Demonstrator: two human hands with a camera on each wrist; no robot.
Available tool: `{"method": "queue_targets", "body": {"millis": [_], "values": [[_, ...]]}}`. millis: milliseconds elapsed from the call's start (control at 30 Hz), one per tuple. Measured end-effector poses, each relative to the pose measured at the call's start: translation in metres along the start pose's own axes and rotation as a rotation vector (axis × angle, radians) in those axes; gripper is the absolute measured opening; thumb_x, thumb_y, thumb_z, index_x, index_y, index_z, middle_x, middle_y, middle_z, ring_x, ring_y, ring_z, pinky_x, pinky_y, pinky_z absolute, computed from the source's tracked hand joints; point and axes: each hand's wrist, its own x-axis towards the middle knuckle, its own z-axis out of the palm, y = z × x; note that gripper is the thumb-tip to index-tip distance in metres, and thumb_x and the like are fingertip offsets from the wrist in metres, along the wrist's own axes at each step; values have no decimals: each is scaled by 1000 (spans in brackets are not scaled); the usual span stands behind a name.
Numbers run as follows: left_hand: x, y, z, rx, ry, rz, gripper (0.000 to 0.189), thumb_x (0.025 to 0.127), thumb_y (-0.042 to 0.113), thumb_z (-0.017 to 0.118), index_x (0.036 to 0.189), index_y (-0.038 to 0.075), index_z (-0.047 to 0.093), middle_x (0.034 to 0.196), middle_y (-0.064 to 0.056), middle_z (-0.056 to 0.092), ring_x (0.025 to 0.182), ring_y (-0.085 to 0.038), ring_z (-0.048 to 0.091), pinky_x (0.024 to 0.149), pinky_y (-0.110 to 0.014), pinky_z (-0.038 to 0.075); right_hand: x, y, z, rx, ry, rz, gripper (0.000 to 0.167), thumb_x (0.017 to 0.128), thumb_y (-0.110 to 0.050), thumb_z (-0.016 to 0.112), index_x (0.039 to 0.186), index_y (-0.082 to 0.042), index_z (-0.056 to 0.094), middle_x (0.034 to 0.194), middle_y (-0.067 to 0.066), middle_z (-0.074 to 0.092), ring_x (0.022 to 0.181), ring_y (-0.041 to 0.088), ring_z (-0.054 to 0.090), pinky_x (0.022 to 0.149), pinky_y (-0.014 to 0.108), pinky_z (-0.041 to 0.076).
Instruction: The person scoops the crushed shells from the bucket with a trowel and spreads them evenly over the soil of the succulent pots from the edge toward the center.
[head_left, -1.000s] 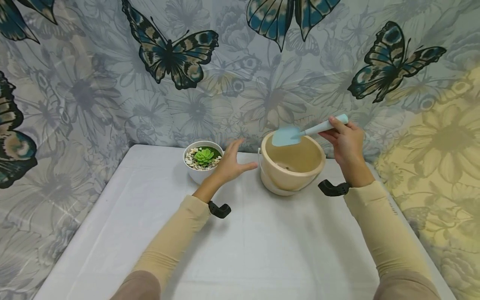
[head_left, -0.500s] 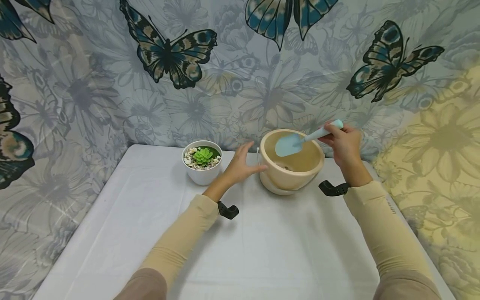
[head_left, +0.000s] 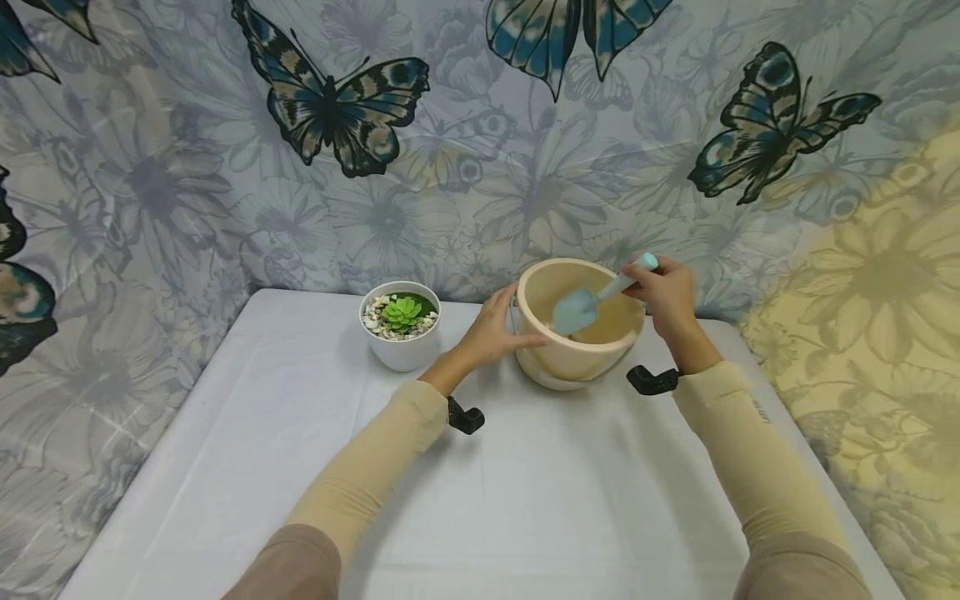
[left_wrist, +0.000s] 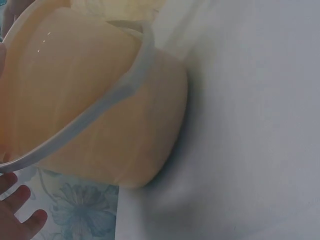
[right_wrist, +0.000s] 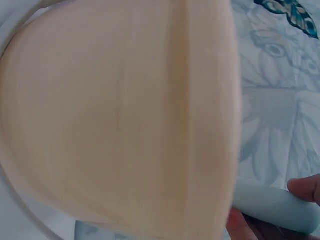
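Observation:
A cream bucket (head_left: 570,362) with a pale handle (left_wrist: 95,112) lowered along its side stands near the back of the table. Its inside holds a few dark bits at the bottom. My right hand (head_left: 666,298) grips the light blue handle of a small trowel (head_left: 576,312), whose blade dips inside the bucket's mouth. In the right wrist view, fingers and thumb wrap the trowel's grip (right_wrist: 275,205) beyond the rim. My left hand (head_left: 493,330) is at the bucket's left side, fingers spread and straight, thumb along the front of the rim.
Left of the bucket stands a white pot (head_left: 405,353) with a green succulent (head_left: 402,313) and pebbles. A white cloth covers the table (head_left: 525,500). Behind it hangs a butterfly-patterned fabric backdrop (head_left: 442,208).
My left hand has moved right, from beside the white pot to the bucket's side. The right hand has lowered the trowel, its blade going from above the rim down into the bucket.

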Motion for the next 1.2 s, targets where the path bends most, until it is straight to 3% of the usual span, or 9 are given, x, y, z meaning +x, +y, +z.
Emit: {"method": "queue_targets", "body": {"millis": [67, 200, 400, 500, 633, 767, 900, 1033, 1200], "values": [[0, 0, 1, -13, -3, -3, 111, 76, 54, 78, 158, 15, 13, 161, -12, 21, 148, -31, 24, 117, -53, 31, 2, 4, 2, -110, -4, -13, 4, 90, -6, 66, 92, -2, 67, 74, -15, 66, 65, 1, 68, 64, 15, 56], [0, -1, 4, -44, -4, -5, 111, 78, 48, 79, 158, 13, 10, 162, -12, 19, 150, -32, 21, 118, -53, 27, 4, 12, 4, -356, -37, -64, 28, 92, -13, 65, 108, 9, 64, 78, -16, 62, 71, -2, 64, 64, 12, 55], [-1, 1, 7, -75, -2, -13, 111, 78, 47, 79, 158, 12, 10, 163, -10, 18, 151, -31, 17, 119, -53, 25, 1, 17, 9, -688, -118, -204, 29, 93, -16, 65, 107, 9, 65, 87, 16, 67, 64, -6, 55, 60, 10, 50], [-1, 2, 8, -87, 1, -15, 111, 78, 46, 79, 158, 12, 11, 163, -8, 18, 151, -30, 16, 119, -53, 24, 1, 17, 12, -784, -128, -263, 25, 93, -17, 65, 101, 7, 65, 87, 23, 66, 62, -1, 53, 59, 16, 46], [1, 5, 12, -103, 4, -13, 111, 78, 46, 80, 158, 13, 10, 163, -10, 16, 151, -31, 17, 119, -54, 25, 5, 24, 17, -821, -179, -324, 22, 93, -15, 65, 95, 7, 63, 82, 21, 62, 67, 16, 53, 61, 25, 42], [1, 6, 15, -109, 2, -25, 112, 77, 48, 79, 158, 15, 9, 163, -12, 15, 150, -34, 18, 118, -55, 26, 10, 35, 20, -795, -257, -349, 21, 93, -11, 65, 101, 8, 64, 91, 25, 66, 78, 29, 59, 68, 26, 45], [0, 5, 15, -97, -1, -39, 112, 78, 49, 78, 158, 16, 8, 163, -12, 15, 150, -34, 19, 118, -55, 27, 12, 38, 23, -757, -319, -325, 25, 95, -13, 63, 109, 8, 63, 105, 26, 67, 89, 32, 63, 76, 28, 48], [-1, 5, 12, -86, -17, -37, 111, 79, 50, 77, 158, 16, 7, 163, -11, 14, 151, -34, 17, 118, -55, 27, 14, 35, 28, -734, -387, -271, 29, 98, -19, 59, 113, 5, 62, 109, 24, 66, 92, 32, 64, 77, 29, 51], [1, 7, 8, -56, -32, 7, 111, 80, 49, 77, 159, 17, 5, 164, -10, 10, 151, -33, 14, 118, -55, 25, 16, 34, 35, -665, -446, -266, 31, 98, -18, 59, 115, 8, 61, 112, 26, 66, 99, 39, 66, 77, 21, 53]]}}
